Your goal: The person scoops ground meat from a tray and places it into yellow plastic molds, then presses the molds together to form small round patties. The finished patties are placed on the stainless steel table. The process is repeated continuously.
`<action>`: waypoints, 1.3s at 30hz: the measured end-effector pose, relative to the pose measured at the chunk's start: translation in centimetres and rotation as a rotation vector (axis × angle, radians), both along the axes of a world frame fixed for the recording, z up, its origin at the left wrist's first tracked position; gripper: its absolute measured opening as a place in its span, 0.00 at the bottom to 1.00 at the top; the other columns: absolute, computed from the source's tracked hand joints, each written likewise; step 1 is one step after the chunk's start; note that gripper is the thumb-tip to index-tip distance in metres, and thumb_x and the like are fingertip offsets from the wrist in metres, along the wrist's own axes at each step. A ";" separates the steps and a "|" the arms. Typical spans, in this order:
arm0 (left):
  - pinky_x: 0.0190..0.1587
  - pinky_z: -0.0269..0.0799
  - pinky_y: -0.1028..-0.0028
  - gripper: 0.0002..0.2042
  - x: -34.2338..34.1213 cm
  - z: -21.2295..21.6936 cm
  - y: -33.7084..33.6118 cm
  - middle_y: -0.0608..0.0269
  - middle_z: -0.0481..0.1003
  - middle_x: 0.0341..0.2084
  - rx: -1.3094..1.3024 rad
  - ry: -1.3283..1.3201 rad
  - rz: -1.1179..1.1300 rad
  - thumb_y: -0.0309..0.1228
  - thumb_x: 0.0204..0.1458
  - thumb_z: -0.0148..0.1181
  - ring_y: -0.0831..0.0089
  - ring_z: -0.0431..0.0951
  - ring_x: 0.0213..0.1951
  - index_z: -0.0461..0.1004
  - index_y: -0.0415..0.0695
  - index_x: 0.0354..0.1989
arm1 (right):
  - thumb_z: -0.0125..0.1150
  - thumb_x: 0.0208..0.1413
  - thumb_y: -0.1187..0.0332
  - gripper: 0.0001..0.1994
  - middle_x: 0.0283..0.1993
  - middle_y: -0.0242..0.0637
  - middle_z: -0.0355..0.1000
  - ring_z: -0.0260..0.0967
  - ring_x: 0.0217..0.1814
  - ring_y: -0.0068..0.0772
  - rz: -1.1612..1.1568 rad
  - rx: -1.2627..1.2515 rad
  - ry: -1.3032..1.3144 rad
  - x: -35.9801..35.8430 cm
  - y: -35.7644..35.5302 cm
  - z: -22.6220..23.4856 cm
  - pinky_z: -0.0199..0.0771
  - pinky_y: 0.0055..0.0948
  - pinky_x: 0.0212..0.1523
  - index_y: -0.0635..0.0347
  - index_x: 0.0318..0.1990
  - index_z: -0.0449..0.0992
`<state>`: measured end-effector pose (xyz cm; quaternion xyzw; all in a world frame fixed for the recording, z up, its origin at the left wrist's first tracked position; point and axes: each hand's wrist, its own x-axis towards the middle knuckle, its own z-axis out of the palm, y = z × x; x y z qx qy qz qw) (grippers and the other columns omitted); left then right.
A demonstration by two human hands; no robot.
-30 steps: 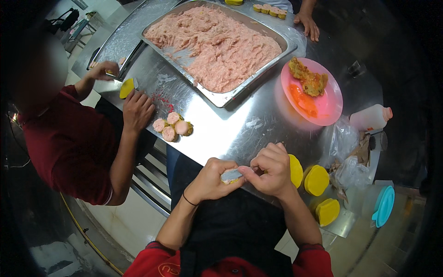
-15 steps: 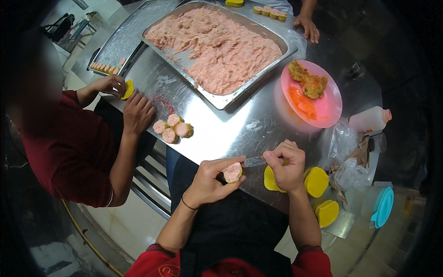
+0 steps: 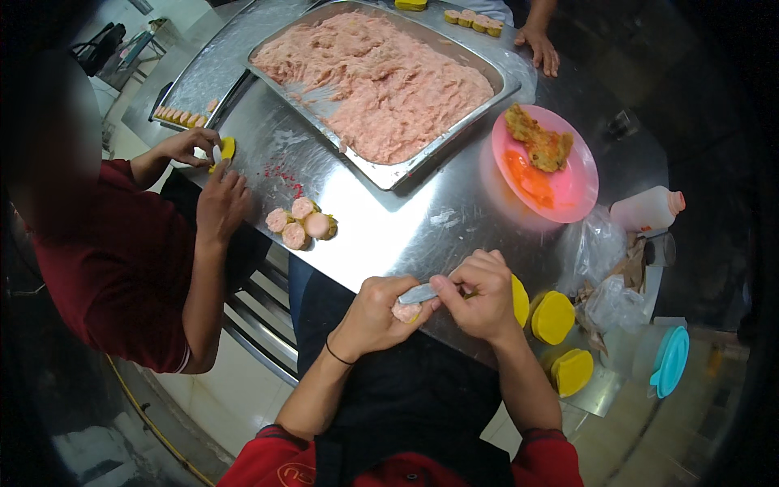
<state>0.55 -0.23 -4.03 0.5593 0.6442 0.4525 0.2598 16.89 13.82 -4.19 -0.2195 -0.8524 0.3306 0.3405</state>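
Observation:
My left hand [image 3: 367, 318] is curled round a small dumpling [image 3: 406, 312], a yellow wrapper filled with pink meat paste. Gripped in my right hand [image 3: 480, 299] is a flat metal spatula [image 3: 417, 294], its blade lying across the top of the filling. Beyond my left hand, several filled dumplings [image 3: 295, 235] stand in a cluster on the steel table [image 3: 365, 252]. Stacks of round yellow wrappers [image 3: 554, 318] lie beside my right wrist. A large steel tray [image 3: 393, 177] of pink meat paste [image 3: 389, 89] stands farther back.
A pink bowl [image 3: 586, 154] with fried food and orange pieces is at right, near a plastic bottle [image 3: 647, 209], clear bags [image 3: 599, 243] and a blue-lidded container [image 3: 672, 361]. At left a co-worker's hands [image 3: 221, 199] hold a yellow wrapper. Another person's hand [image 3: 538, 49] rests at the far edge.
My right hand has moved left, bringing the spatula blade from beside the dumpling onto its filling. The co-worker at left has drawn a hand back, and a blade now shows at their wrapper.

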 end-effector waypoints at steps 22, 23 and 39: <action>0.26 0.70 0.68 0.13 0.5 -0.1 -0.2 0.54 0.75 0.19 -0.040 -0.214 -0.014 0.34 0.55 0.77 0.67 0.74 0.19 0.80 0.37 0.30 | 0.81 0.47 0.64 0.15 0.20 0.28 0.69 0.63 0.24 0.33 0.020 0.069 0.056 0.7 0.7 0.3 0.55 0.37 0.36 0.52 0.20 0.76; 0.26 0.70 0.68 0.13 0.4 -0.1 -0.1 0.54 0.75 0.18 -0.025 -0.230 -0.023 0.34 0.55 0.77 0.67 0.73 0.19 0.80 0.37 0.30 | 0.81 0.46 0.64 0.15 0.20 0.28 0.69 0.63 0.24 0.33 0.020 0.037 0.093 0.7 0.7 0.3 0.55 0.37 0.35 0.52 0.20 0.76; 0.25 0.70 0.68 0.12 0.5 -0.1 -0.2 0.53 0.76 0.18 -0.028 -0.163 0.013 0.33 0.55 0.76 0.63 0.76 0.18 0.81 0.37 0.30 | 0.80 0.47 0.66 0.14 0.21 0.29 0.70 0.65 0.25 0.34 0.005 0.084 0.028 0.5 -0.1 0.3 0.57 0.37 0.35 0.53 0.21 0.77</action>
